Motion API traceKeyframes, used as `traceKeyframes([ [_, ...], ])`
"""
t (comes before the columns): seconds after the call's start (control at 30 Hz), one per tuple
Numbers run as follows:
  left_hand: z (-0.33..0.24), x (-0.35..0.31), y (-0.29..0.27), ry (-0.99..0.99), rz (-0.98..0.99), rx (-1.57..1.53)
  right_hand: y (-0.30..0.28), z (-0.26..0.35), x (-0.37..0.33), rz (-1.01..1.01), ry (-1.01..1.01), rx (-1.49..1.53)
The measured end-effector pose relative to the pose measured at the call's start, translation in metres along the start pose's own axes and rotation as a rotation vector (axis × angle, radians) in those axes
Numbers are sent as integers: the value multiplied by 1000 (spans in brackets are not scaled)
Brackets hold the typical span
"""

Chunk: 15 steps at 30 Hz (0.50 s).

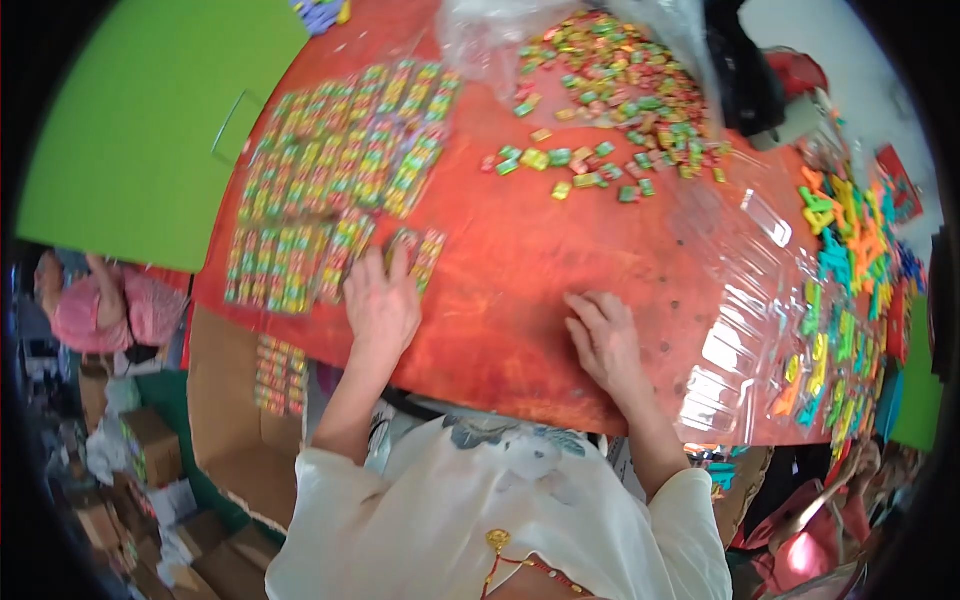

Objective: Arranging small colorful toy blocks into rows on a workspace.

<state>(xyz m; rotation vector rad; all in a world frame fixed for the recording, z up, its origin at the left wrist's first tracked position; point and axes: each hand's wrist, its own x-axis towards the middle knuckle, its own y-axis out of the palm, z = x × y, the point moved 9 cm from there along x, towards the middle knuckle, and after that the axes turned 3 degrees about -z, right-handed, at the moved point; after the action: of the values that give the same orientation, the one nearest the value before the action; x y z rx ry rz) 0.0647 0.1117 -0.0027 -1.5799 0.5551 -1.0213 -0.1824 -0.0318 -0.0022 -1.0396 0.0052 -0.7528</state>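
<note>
Left on the counter (500, 300), candy strips (345, 150) are laid in rows, apparently for order, and touched by the left hand (384, 308), grip unclear, while the right hand (608, 345), half-open, seemingly empty, is held nearer centre.

Green panel (150, 130): I see it broad and flat along the left edge of the red worktop (490, 330).
Purple-and-yellow piece (320, 14): on my feed it sits by the far left corner, cut by the view's border.
Black object (742, 65): toward the far right corner; I can't make out its kind.
Plastic toys (868, 245): orange, yellow, green and blue, heaped along the right edge.
Person in pink (130, 310): beyond the left edge.
Person in red (840, 510): off the near right corner.
Brown cartons (150, 450): jumbled beyond the near left corner.
</note>
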Motion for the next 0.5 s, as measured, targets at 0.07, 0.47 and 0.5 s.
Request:
traceKeyframes([
  [0.07, -10, 1, -7, 50, -43, -44, -10, -4, 12, -37, 11, -67],
  [0.47, -120, 150, 84, 143, 22, -447, 5, -80, 143, -306, 29, -421],
  [0.5, -131, 149, 93, 165, 65, -448, 13, -85, 145, -238, 66, -390],
])
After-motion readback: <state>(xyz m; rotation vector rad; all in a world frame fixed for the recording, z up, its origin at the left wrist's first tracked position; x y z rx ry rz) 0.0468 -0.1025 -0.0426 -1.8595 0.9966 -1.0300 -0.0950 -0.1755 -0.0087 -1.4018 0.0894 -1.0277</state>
